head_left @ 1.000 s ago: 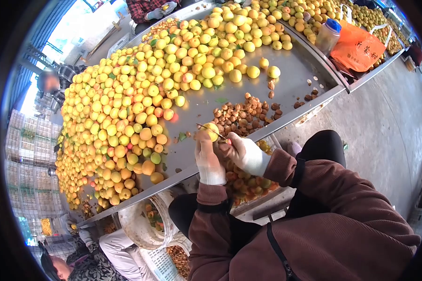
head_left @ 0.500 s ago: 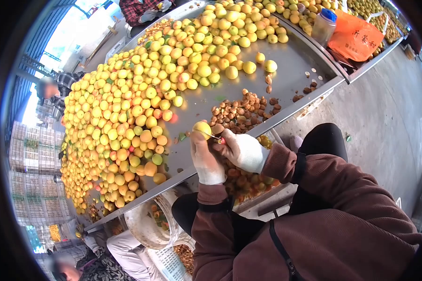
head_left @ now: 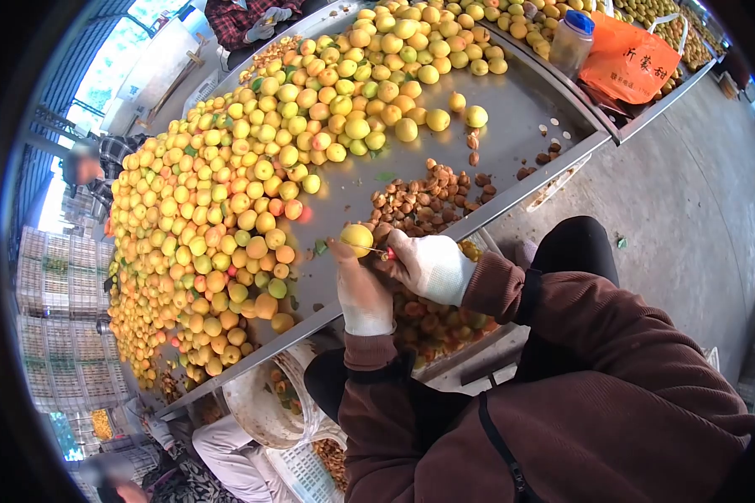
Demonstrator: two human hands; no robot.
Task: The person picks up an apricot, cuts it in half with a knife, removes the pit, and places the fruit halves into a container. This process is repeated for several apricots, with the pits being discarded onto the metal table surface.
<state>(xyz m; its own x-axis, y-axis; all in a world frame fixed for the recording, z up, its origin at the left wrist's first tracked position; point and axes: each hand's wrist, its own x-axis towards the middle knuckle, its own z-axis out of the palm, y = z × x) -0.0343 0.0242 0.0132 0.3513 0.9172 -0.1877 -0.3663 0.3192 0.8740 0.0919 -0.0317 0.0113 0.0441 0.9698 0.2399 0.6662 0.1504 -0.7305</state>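
Both hands wear white gloves and meet above the near edge of the metal table (head_left: pixel 554 180). My left hand (head_left: pixel 362 285) is closed around a yellow fruit (head_left: pixel 356 240) at its fingertips. Just to its right, my right hand (head_left: pixel 432 264) grips a small tool with a red handle (head_left: pixel 388 253), whose thin metal part touches the fruit. Brown pits (head_left: pixel 428 197) lie in a pile right beyond my hands. A large heap of yellow fruit (head_left: pixel 218 201) covers the left and far parts of the table.
An orange bag (head_left: pixel 629 60) and a blue-lidded bottle (head_left: pixel 572 46) are at the upper right. Below the table edge are a crate of cut fruit (head_left: pixel 436 327), a white bucket (head_left: pixel 264 411) and a white basket (head_left: pixel 302 474). Other people sit at the left, lower left and top.
The view has shifted slightly. My hands stay together at the fruit, with the tool still against it. The person at the top has brought their gloved hands together.
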